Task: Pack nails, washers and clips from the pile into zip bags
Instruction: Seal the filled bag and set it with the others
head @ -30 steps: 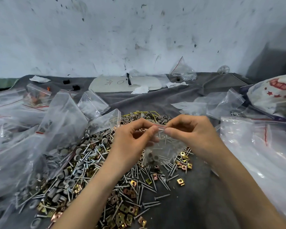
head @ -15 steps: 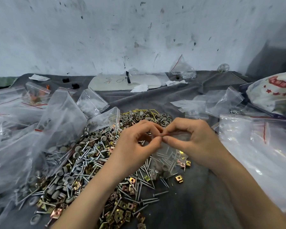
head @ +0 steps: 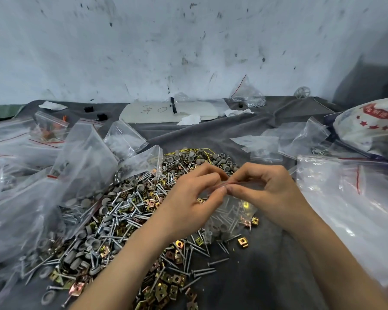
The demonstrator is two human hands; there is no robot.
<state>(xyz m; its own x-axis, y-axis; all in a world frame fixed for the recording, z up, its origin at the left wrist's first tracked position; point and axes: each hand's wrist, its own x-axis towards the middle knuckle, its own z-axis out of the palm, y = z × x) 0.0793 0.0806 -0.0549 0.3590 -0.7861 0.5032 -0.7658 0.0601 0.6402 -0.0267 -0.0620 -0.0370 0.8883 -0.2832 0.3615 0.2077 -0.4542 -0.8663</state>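
Observation:
A small clear zip bag (head: 230,217) hangs between my hands, holding nails, grey washers and a few brass clips. My left hand (head: 193,204) pinches its red-lined top edge from the left. My right hand (head: 264,191) pinches the same edge from the right, fingertips nearly meeting. Below and to the left spreads the pile (head: 126,220) of silver nails, grey washers and gold clips on a dark grey cloth (head: 267,276).
Many clear zip bags (head: 43,186) lie heaped at the left, some filled. A large clear bag (head: 349,209) lies at the right, with a red-and-white printed sack (head: 374,128) behind it. A white board (head: 166,113) rests by the stained wall.
The bag's top edge has gone from held apart to pressed together between my fingertips. Both hands have drawn closer together and the bag hangs lower over the pile.

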